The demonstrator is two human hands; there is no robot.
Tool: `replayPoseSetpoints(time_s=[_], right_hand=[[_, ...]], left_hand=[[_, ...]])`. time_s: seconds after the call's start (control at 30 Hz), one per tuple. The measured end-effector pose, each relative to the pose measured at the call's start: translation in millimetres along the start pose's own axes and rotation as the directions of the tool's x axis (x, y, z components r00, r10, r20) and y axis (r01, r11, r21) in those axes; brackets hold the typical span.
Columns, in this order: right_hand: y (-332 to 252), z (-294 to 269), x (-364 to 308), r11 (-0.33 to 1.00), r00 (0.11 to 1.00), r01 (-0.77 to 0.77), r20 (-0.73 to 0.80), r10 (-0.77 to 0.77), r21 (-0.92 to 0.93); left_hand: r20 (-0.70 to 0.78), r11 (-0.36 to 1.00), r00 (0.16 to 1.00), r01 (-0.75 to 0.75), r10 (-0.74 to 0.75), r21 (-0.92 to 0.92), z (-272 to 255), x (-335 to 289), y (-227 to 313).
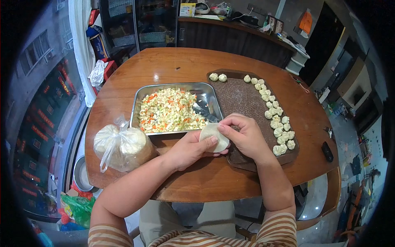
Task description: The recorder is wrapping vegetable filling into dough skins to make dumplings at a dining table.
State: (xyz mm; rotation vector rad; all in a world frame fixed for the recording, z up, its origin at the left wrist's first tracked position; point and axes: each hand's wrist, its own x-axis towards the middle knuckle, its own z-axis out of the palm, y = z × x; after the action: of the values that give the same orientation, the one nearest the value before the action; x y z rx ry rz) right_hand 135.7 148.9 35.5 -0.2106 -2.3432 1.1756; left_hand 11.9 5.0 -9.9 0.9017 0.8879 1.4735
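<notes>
A round, pale dumpling wrapper (214,139) is held between my two hands, above the table's near middle. My left hand (196,145) supports it from below with the thumb lying on top. The fingers of my right hand (242,133) pinch its upper right edge. Just beyond my hands is a steel tray (177,132) of chopped filling (166,108), white, green and orange. A dark utensil (202,111) rests in the tray's right part. On the brown tray (238,99) to the right, pleated dumplings (277,123) line the right side, and a pair sits at the far left corner.
A knotted clear plastic bag (123,144) with a pale round stack inside stands left of the steel tray. The wooden table (123,82) has a curved edge. A black oblong object (327,152) lies near its right edge. A metal basin (82,175) is below at left.
</notes>
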Motion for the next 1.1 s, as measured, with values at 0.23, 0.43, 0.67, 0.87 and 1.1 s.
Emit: replayPoseSetpoints(time_s=[0.23,0.43,0.67,0.87,1.1], right_hand=[[-4.8,1.1,-1.6,0.999,1.000,0.017,0.014,-0.017,-0.036],[-3.7,1.5,-1.9,1.000,1.000,-0.024,0.013,0.024,0.006],[-7.0,-2.7,-0.5,0.998,1.000,-0.012,0.020,0.013,-0.057],[-6.0,-2.9,-0.7,0.998,1.000,0.001,0.029,0.001,-0.062],[-6.6,0.8,-1.7,0.999,0.999,-0.032,0.016,0.032,-0.003]], left_hand=[[0.030,0.999,0.999,0.041,-0.042,0.016,-0.7,0.0,2.9],[0.019,0.999,1.000,0.015,-0.016,0.042,-1.6,0.9,0.4],[-0.010,1.000,1.000,0.008,-0.008,-0.024,-1.2,0.2,1.3],[0.010,1.000,1.000,0.002,-0.003,0.023,-2.0,0.0,1.1],[0.018,0.999,1.000,0.021,-0.020,-0.032,-1.1,-0.3,1.7]])
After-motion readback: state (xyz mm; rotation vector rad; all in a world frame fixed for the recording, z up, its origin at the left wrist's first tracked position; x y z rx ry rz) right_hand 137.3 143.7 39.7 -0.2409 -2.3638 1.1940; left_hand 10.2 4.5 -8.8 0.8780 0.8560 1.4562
